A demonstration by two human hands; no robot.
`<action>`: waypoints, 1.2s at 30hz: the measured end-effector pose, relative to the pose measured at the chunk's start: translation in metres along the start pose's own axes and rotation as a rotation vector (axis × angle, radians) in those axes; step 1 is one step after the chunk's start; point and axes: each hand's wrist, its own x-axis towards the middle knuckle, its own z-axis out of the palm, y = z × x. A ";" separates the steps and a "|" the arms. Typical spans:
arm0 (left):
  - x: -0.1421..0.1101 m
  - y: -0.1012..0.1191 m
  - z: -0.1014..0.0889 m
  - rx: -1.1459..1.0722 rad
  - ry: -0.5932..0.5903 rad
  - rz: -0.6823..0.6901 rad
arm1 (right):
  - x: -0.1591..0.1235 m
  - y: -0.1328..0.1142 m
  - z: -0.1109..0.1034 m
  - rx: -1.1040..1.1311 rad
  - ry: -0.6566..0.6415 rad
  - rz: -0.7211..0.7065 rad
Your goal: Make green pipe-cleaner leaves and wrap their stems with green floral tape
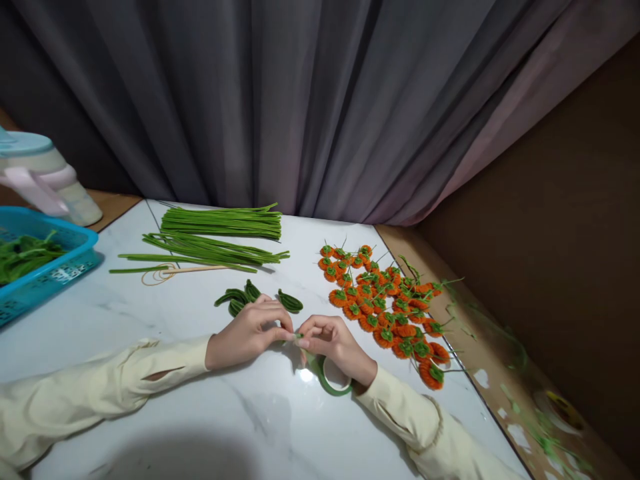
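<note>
Over the near middle of the white tabletop my left hand (250, 333) and my right hand (337, 343) meet fingertip to fingertip. Both pinch a small green piece (299, 337), mostly covered by the fingers, so its kind is unclear. Partly under my right hand is a roll of green tape (336, 389); whether its end reaches my fingers I cannot tell. Just beyond my left hand are several dark green fuzzy leaf shapes (231, 297) that look like bent pipe cleaners, with another such leaf (290, 302) a little to the right.
Bundles of light green pipe cleaners (220, 223) lie at the back, near a thin wooden stick (195, 269). Many orange fuzzy persimmon-like pieces (367, 290) cover the right side. A blue basket (75, 257) with green pieces and a lidded cup (75, 193) stand left. Scraps (520, 437) litter the right edge.
</note>
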 end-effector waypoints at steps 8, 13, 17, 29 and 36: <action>0.005 -0.002 0.000 -0.359 -0.110 -0.369 | 0.000 0.006 0.001 -0.071 0.005 -0.059; 0.006 0.001 -0.001 -0.567 -0.169 -0.543 | -0.001 0.010 0.003 -0.378 0.066 -0.211; 0.006 0.002 -0.001 -0.662 -0.195 -0.582 | -0.004 0.009 0.005 -0.596 0.107 -0.315; 0.010 0.004 -0.006 -0.625 -0.336 -0.608 | -0.004 0.015 0.005 -0.978 0.104 -0.796; 0.010 0.006 -0.006 -0.594 -0.361 -0.619 | -0.006 0.014 0.005 -1.026 0.091 -0.834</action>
